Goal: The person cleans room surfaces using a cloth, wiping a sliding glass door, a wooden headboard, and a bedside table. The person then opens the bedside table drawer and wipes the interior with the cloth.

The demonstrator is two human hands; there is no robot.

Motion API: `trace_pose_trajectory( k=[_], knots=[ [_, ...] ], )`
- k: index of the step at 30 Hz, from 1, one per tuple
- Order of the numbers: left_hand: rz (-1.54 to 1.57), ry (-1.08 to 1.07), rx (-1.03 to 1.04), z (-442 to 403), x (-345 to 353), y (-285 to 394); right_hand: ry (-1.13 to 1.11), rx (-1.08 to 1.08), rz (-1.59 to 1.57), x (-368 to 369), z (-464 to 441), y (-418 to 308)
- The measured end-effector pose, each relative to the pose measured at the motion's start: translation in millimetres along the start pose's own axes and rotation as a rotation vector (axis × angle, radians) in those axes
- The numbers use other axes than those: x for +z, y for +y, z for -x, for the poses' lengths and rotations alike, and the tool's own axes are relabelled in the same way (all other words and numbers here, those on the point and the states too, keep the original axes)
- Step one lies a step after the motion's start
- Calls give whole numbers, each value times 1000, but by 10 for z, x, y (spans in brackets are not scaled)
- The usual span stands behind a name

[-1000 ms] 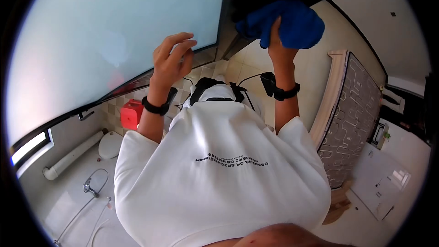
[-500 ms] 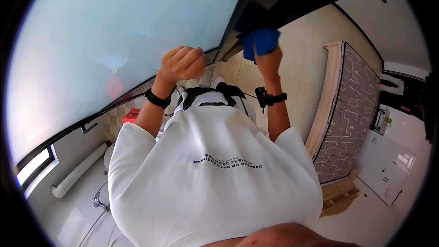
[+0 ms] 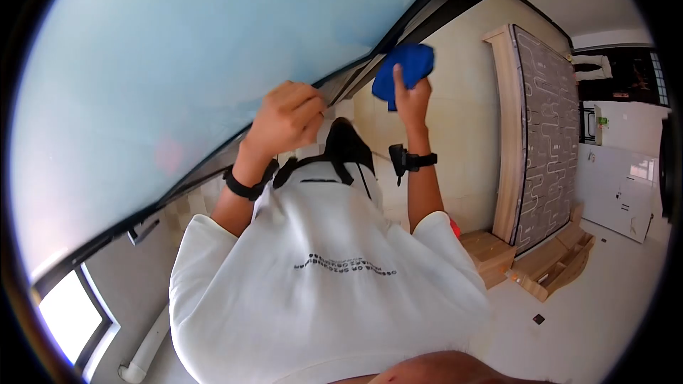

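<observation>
A folded blue cloth point(image 3: 405, 71) is in my right hand point(image 3: 413, 96), whose thumb lies across it; the cloth is beside the dark frame of a large frosted glass panel point(image 3: 199, 50). My left hand point(image 3: 288, 117) is closed, its fingers curled in front of the panel's lower edge. Whatever it may hold is hidden inside the fingers. Both wrists wear black straps with small devices.
On the right, a patterned mattress point(image 3: 548, 128) stands in a wooden frame point(image 3: 506, 135), near a wooden shelf unit point(image 3: 558, 263) and a white cabinet point(image 3: 615, 192). A window point(image 3: 71, 313) and white pipe point(image 3: 148, 348) are lower left.
My right hand has come down and inward with the cloth, which looks more compact. My left hand has gone from spread fingers to closed. The view has turned, and the red object at left is out of sight.
</observation>
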State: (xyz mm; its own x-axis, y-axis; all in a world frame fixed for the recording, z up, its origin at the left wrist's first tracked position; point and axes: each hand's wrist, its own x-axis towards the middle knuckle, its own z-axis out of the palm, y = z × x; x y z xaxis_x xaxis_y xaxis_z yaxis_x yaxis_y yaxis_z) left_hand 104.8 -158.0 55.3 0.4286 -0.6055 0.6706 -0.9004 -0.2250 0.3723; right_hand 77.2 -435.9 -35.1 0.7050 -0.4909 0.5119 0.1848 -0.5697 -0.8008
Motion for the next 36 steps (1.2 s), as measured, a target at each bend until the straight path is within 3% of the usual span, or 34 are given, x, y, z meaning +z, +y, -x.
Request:
trace_pose_trajectory(
  k=[4,6,7,10,13,17,22,24,25,28,30,31,33,36],
  knots=[
    [-97,-140,-228,660,-710,193,28,-163,-195,175,109,-1039],
    [-173,-168,-351,960,-988,252,80,-434,-76,351,109,-1142],
    [-205,-255,-457,1132,-1192,296,55,-428,-94,455,199,-1129],
    [-276,-257,-652,1581,-1658,331,154,-416,-39,860,413,-983],
    [-476,-427,-835,1963,-2106,276,400,-251,-38,1276,751,-670],
    [-600,-431,-944,2216,-2684,217,161,-168,-81,1381,1002,-552],
    [-663,-411,-990,2220,-2735,93,204,-164,-22,1457,1106,-482],
    [-826,-486,-1233,2131,-2712,113,196,-137,-21,1561,1276,-691],
    [-826,-487,-1221,2135,-2715,97,155,-67,-52,1620,1395,-885],
    [-822,-468,-1207,2108,-2725,-6,134,-142,26,1898,1753,-1154],
    [-814,-474,-1225,2113,-2712,40,122,-153,-195,1857,1835,-1440],
    [-808,-491,-1254,2114,-2722,32,103,-171,-210,1794,1804,-1400],
    [-820,-467,-1280,2118,-2706,40,-71,-257,53,1558,1678,-1075],
    [-848,-464,-1285,2142,-2670,-25,-39,-199,103,1210,1279,-584]
  ],
)
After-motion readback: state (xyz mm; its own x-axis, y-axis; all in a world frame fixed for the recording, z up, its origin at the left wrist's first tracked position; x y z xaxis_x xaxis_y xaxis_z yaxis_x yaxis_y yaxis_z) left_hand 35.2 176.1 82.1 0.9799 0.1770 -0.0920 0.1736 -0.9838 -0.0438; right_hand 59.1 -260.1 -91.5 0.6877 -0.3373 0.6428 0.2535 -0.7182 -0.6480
